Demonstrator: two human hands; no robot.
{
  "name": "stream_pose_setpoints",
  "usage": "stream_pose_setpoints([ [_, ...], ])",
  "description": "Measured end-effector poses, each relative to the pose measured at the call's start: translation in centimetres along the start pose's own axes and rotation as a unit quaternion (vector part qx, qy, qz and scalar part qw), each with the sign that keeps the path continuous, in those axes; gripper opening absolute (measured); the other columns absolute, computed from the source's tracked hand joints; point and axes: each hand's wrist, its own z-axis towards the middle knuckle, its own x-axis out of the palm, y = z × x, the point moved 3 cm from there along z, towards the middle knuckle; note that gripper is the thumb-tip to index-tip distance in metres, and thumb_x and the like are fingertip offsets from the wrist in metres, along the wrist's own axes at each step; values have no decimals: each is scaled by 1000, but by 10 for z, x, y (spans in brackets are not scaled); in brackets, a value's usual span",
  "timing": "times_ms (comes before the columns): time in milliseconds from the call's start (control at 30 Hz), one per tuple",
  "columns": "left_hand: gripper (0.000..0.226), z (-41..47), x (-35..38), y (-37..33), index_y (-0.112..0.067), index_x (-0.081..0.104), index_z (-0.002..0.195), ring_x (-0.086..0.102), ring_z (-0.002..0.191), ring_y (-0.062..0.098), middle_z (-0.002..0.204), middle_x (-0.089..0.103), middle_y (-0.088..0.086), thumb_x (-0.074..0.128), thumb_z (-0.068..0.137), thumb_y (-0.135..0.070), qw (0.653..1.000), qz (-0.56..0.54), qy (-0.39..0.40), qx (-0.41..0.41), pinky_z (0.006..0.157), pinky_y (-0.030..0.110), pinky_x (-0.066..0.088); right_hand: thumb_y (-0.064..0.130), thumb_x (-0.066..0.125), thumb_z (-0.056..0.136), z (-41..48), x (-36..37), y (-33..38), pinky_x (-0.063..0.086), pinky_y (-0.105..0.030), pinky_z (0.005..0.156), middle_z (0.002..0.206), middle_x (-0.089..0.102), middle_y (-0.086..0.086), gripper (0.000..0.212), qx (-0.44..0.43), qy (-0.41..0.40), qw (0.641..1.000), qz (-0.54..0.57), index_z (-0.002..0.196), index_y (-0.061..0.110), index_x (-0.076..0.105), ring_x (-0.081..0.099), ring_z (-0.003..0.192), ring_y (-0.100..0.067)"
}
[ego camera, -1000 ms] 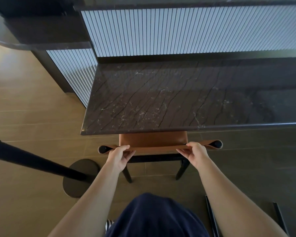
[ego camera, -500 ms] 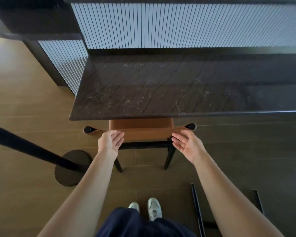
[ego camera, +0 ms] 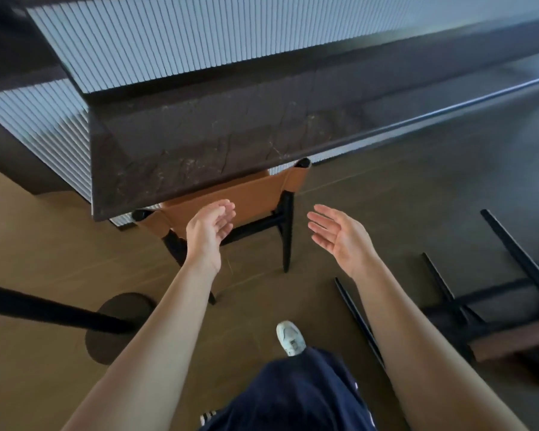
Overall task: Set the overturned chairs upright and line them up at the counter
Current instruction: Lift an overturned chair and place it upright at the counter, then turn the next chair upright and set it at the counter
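A tan leather chair [ego camera: 255, 194] with black legs stands upright, its seat tucked under the dark marble counter [ego camera: 218, 141]. My left hand [ego camera: 210, 223] hovers in front of its backrest, fingers relaxed, holding nothing. My right hand [ego camera: 336, 233] is held palm-up to the right of the chair, apart from it and empty. A second chair [ego camera: 486, 309] lies overturned on the floor at the right, its black legs pointing up and away.
A black pole on a round base [ego camera: 119, 328] stands on the floor at the left. The counter's ribbed white front [ego camera: 175, 45] rises behind. My foot in a white shoe [ego camera: 290, 337] is on the wooden floor below the hands.
Both hands let go of the upright chair's backrest and pulled back, opening. The view swung right, bringing the overturned chair into sight.
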Motion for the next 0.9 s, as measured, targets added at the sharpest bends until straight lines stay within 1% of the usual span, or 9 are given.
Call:
stream_pose_setpoints([
  [100,18,-26,-4,6,-17,74,95,68,103,16,104,74,2,56,93,-18,999,30,12,0,93,33,53,24,48,102,-43,-20,-25,53,-36,92,112,74,-1,25,-12,-43,999,25,114,19,69,67,110,-20],
  [233,19,-62,1,18,-19,74,91,66,106,17,106,73,2,56,93,-20,995,59,82,-12,92,34,52,25,49,102,-99,-47,-56,52,-37,94,114,73,-1,26,-26,-89,994,58,118,18,68,67,111,-20],
  [367,24,-99,15,33,-20,74,90,68,102,14,102,75,0,52,95,-25,987,84,135,-23,95,36,50,25,49,101,-149,-76,-72,52,-37,93,113,74,-2,27,-48,-146,984,88,114,17,70,68,110,-20],
  [467,26,-129,29,48,-22,74,86,69,100,13,99,75,-1,50,94,-28,979,115,165,-28,98,37,46,25,48,101,-191,-103,-82,52,-36,92,115,73,-3,27,-66,-185,974,113,116,16,69,67,111,-21],
  [533,25,-151,42,57,-20,74,91,70,99,14,99,76,0,50,94,-28,972,123,198,-40,99,38,46,24,48,101,-221,-127,-89,50,-39,97,117,72,-4,27,-88,-216,961,146,119,17,67,66,112,-22],
  [600,25,-172,54,67,-17,71,102,71,98,16,100,75,1,51,94,-28,965,123,229,-45,96,38,48,24,45,102,-252,-153,-97,48,-41,101,120,70,-5,29,-113,-250,943,187,123,17,64,64,114,-24],
  [667,26,-198,64,79,-16,70,106,71,97,18,102,75,3,51,93,-29,955,126,264,-40,92,36,48,23,42,103,-286,-179,-108,46,-41,102,123,69,-5,29,-133,-276,928,213,123,18,62,63,116,-24],
  [767,25,-249,76,104,-17,69,107,70,98,19,101,75,3,51,94,-30,938,138,314,-42,90,36,49,24,41,103,-341,-216,-132,46,-38,100,122,69,-3,29,-152,-301,914,228,122,19,62,63,116,-22],
  [900,25,-328,83,145,-16,68,109,70,99,21,101,74,4,52,95,-28,927,138,344,-65,92,38,49,26,45,101,-417,-260,-175,49,-36,93,120,71,-3,28,-149,-328,902,240,121,19,63,65,113,-22],
])
